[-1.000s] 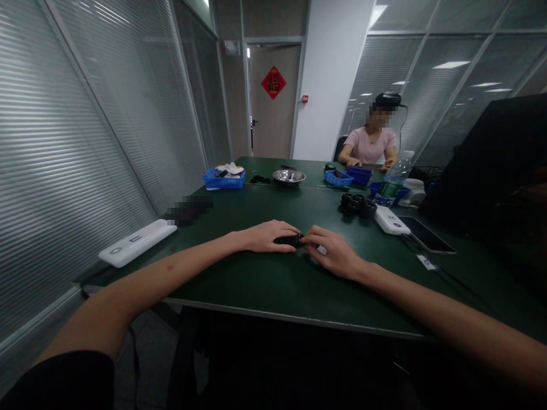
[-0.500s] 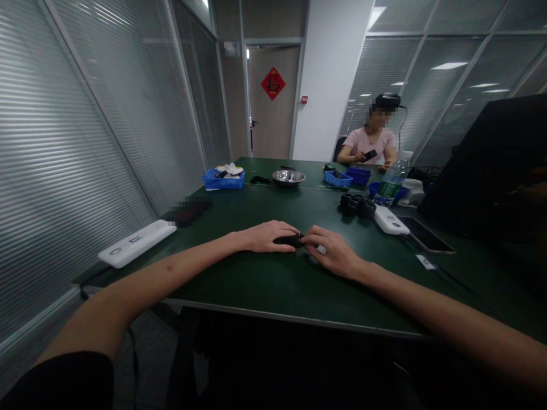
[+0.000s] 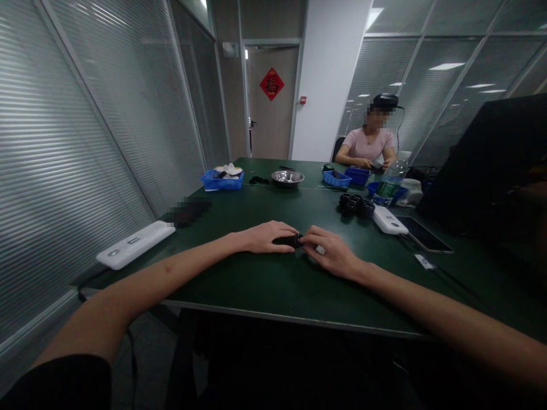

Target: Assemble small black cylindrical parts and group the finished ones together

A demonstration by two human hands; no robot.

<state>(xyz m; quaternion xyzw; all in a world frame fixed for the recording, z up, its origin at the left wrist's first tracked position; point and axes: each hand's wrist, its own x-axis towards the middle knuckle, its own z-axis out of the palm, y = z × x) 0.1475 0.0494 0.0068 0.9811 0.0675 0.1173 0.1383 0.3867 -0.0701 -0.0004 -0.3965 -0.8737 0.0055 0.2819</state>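
Note:
Near the middle of the green table [image 3: 239, 287], a small black object [image 3: 287, 241] lies between my two hands. My left hand [image 3: 269, 237] grips it from the left, with the thumb on the near side and the fingers on the far side. The fingertips of my right hand [image 3: 327, 249] are pinched at its right end. A small pale patch shows among the right fingers; what it is cannot be made out.
Beyond my hands are a metal bowl [image 3: 288, 179], a filled blue basket [image 3: 223, 179] and black round parts [image 3: 355, 205]. At right are a bottle [image 3: 390, 183], a white device [image 3: 390, 220] and a phone [image 3: 423, 233]. Another white device [image 3: 135, 245] lies left. A person [image 3: 368, 142] sits across.
My hands keep nearly the same grip on the black object. The view has shifted slightly. Across the table, the person's hand and dark item have come down toward the tabletop.

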